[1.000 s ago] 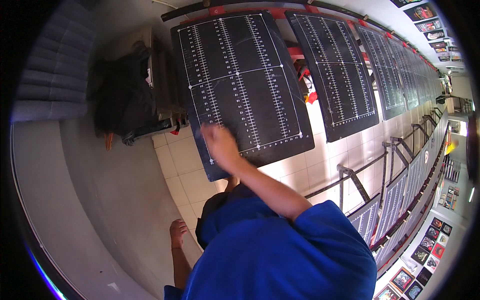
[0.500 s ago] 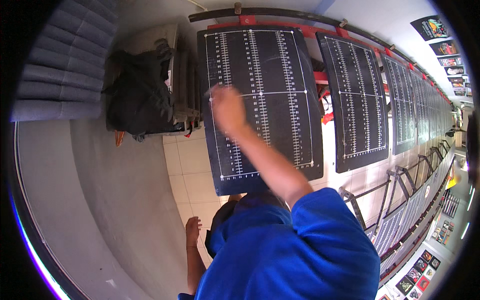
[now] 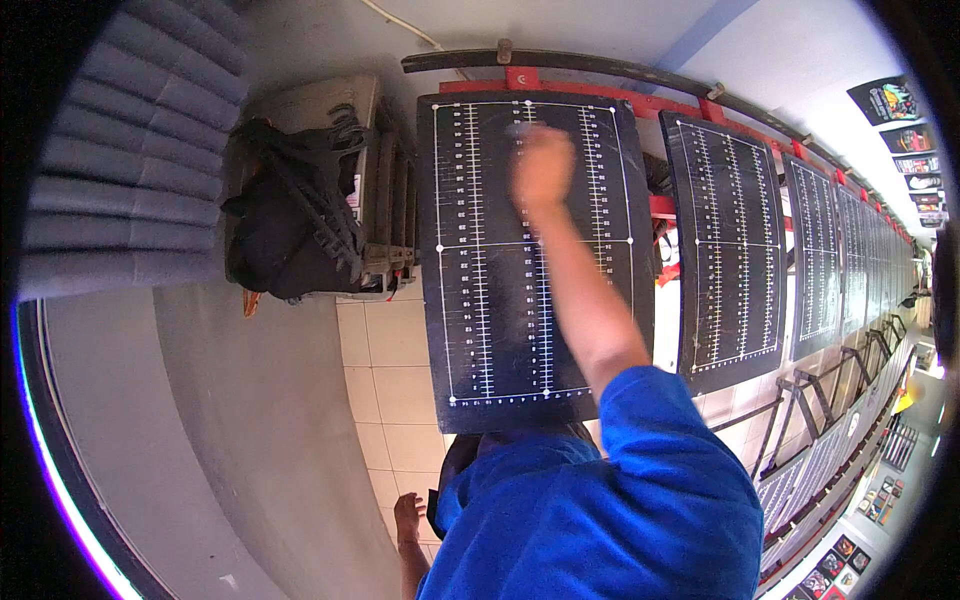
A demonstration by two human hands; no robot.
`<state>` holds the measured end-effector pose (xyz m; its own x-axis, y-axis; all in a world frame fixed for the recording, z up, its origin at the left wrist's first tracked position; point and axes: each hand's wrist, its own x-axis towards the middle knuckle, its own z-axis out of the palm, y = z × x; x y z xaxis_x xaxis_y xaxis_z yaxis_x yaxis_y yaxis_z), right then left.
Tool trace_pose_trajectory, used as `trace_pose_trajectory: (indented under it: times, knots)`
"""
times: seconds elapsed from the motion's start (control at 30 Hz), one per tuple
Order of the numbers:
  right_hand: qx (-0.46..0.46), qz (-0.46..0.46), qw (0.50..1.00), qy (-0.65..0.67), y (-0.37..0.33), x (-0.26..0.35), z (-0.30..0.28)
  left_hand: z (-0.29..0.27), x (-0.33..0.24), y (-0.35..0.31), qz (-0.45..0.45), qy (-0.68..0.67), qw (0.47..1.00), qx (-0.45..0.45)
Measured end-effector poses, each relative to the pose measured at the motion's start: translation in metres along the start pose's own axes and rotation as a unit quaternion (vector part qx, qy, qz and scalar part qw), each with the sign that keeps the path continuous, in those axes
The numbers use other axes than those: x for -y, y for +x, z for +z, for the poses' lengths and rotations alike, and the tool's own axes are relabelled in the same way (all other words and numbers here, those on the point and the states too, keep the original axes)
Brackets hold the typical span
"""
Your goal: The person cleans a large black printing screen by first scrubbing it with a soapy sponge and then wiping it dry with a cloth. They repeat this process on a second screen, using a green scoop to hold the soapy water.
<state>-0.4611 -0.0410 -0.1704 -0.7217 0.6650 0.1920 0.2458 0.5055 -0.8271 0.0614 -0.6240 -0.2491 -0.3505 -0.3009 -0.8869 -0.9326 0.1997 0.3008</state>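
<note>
A black board with white ruled lines and tick scales lies in front of me. My right hand is over its upper part, right of the middle scale, at the end of my outstretched arm. That hand looks closed, though motion blurs it. A small greyish thing shows at its fingertips, too smeared to name. Down by my left side, over the tiled floor, hangs my left hand. Its fingers are loosely apart, with nothing seen in them.
More marked boards run in a row to the right along a red rail. Dark metal frames stand lower right. Left of my board, a black cloth or bag lies on a grey container. A dark blue curtain hangs far left.
My right hand has moved from the board's left edge up and right, past the middle scale. The whole view has shifted slightly. My left hand still hangs at my side.
</note>
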Motion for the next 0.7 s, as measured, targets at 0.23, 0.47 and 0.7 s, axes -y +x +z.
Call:
trace_pose_trajectory:
  times: [0.23, 0.47, 0.7]
  knots:
    - [0.371, 0.023, 0.923, 0.102, -0.176, 0.037, -0.06, -0.009, 0.027, -0.005, -0.063, -0.155, 0.986, -0.018]
    - [-0.144, -0.117, 0.912, -0.367, 0.081, -0.124, -0.102, 0.029, 0.093, -0.076, -0.044, -0.02, 0.999, 0.025]
    - [0.052, -0.048, 0.997, 0.042, 0.028, 0.055, 0.139, 0.036, 0.034, -0.071, 0.01, -0.108, 0.993, -0.043]
